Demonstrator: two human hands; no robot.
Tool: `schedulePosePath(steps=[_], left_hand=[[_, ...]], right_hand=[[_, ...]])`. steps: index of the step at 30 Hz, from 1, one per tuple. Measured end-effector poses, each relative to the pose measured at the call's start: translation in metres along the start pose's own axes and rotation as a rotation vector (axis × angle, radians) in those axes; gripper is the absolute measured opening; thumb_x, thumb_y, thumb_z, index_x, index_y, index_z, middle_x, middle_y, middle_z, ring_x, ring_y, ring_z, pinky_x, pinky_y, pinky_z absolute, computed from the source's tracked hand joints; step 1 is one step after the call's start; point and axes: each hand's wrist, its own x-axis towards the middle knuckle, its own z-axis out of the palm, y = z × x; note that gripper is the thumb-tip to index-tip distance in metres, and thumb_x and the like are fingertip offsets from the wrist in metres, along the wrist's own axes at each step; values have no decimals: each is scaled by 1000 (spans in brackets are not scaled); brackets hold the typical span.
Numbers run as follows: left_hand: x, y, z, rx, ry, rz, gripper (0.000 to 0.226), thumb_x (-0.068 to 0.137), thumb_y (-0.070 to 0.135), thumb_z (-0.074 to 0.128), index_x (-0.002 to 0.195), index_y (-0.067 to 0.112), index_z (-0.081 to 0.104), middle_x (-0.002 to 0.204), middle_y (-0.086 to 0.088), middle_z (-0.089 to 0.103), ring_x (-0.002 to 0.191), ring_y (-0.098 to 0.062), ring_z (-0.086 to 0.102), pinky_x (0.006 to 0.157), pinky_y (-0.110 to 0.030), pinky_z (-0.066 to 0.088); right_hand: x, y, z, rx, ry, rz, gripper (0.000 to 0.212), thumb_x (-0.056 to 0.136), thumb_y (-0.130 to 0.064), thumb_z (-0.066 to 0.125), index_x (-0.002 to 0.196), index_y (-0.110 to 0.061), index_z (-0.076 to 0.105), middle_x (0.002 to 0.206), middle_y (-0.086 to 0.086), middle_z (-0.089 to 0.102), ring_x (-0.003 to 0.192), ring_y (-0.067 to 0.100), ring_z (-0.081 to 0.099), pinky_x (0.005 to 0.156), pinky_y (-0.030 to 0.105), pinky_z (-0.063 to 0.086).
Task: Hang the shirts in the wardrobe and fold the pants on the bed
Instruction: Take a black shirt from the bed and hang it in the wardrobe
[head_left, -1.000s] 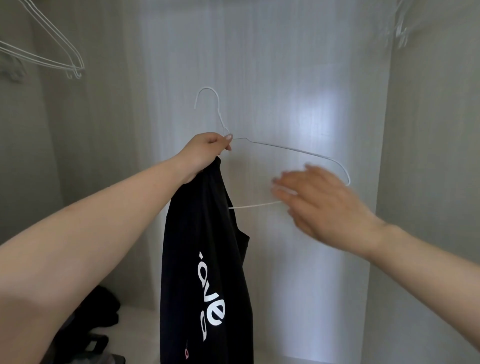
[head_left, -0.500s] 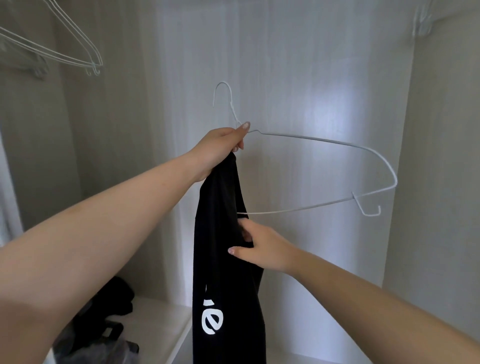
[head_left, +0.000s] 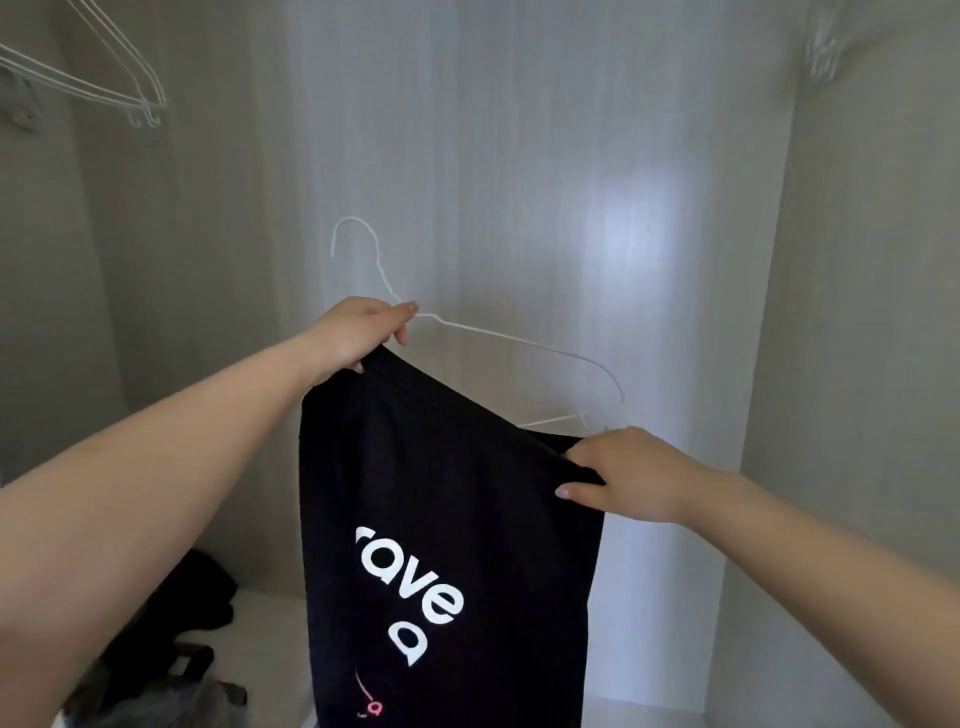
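Two hands up inside the wardrobe (head_left: 519, 156), and I'm watching both of them work one black shirt (head_left: 441, 519). The left hand (head_left: 358, 332) has its fingers curled tight round the neck of a white wire hanger (head_left: 519, 340) and, with it, the shirt's top corner, which bunches out just under those fingers. The hook curls up above the thumb; the shoulder wire runs off to the right of the knuckles. The right hand (head_left: 628, 475) pinches the shirt's other top edge, thumb beneath, fingers over the cloth, just below the hanger's far end. Between the two grips the fabric is stretched, white lettering hanging under it. Well up and left of the left hand, spare white hangers (head_left: 124, 83) hang. Far below the left forearm, dark clothes (head_left: 197, 597) lie heaped on the wardrobe floor.
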Motion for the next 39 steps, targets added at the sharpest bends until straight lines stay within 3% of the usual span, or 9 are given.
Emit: schedulePosePath(steps=[7,11,15,19,23,27,29,34,39], left_hand=[[-4,-16,8,137,-120,-2,45,94,52,46,81,11,61,65,-6,45,57,-21,46,55,-26,40],[-13,-19,18,357,-221,56,48,93,54,45,67,14,50,53,-3,47,45,-16,43,54,-26,38],[-17,-8,35,377,-227,77,48,94,55,43,74,13,57,55,-1,50,44,-12,46,51,-23,40],[-17,16,47,234,-214,113,49,95,53,42,75,14,63,62,2,50,54,-14,50,54,-23,43],[-17,24,50,174,-197,139,45,95,51,44,76,15,63,64,4,51,57,-14,52,56,-22,44],[-18,15,48,162,-240,265,24,93,41,56,79,22,60,75,7,59,57,-7,64,55,-21,49],[-16,5,45,198,-241,307,11,91,31,62,84,22,61,85,6,63,56,-6,66,54,-17,48],[-7,-28,34,378,-44,307,14,90,32,61,83,22,68,81,9,63,72,-13,61,70,-26,45],[-5,-30,39,315,100,354,18,89,39,61,76,27,62,89,0,63,92,-20,55,83,-39,47]], right_hand=[[-16,30,-16,-294,34,-17,32,97,-49,37,88,-21,51,83,-7,56,79,17,51,73,28,29],[-20,42,-26,-374,42,-37,35,100,-46,32,97,-20,55,101,-9,61,91,16,53,76,28,29],[-10,36,-38,-433,54,-71,33,101,-43,31,107,-23,57,127,-6,55,110,18,52,89,30,33],[7,18,-42,-356,128,-142,29,99,-28,35,120,-28,56,117,-10,59,103,16,51,81,26,23],[7,17,-44,-348,154,-175,35,100,-22,36,130,-31,54,118,-9,62,103,18,55,87,27,31],[-4,27,-45,-293,312,-246,34,83,-5,62,113,-21,68,86,-1,68,61,23,61,56,24,36],[-11,35,-41,-244,351,-256,37,78,-2,68,112,-19,67,80,0,65,61,24,63,51,25,41],[-32,40,-43,-88,401,-186,35,92,-20,38,115,-24,64,83,-1,61,71,22,61,59,26,44],[-35,45,-43,-58,412,-157,39,93,-22,32,109,-20,67,83,-3,61,76,18,58,61,29,49]])
